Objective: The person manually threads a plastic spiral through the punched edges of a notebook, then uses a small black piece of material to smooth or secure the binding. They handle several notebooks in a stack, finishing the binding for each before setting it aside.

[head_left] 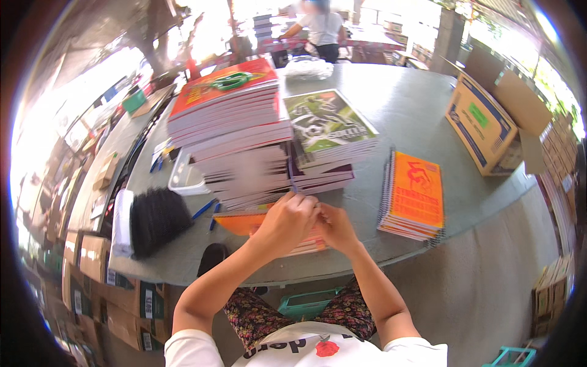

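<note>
The left hand (292,215) and the right hand (335,227) meet close together over a flat orange notebook (244,221) that lies on the round grey surface (403,110), right at the near edge. Both hands curl their fingers shut in a pinching grip at the edge of the notebook pile, but what they pinch is too small to tell. Just behind the hands stands a tall stack of books (238,134) with thin paper edges, and a pair of green scissors (232,80) lies on its red top cover. Beside it is a lower stack with a shiny green picture cover (327,122). To the right lies a pile of orange spiral notebooks (414,196) with wire rings down one side. A brown cardboard box (489,128) lies tipped on the far right. A fuzzy black thing (156,220) rests on the left.
</note>
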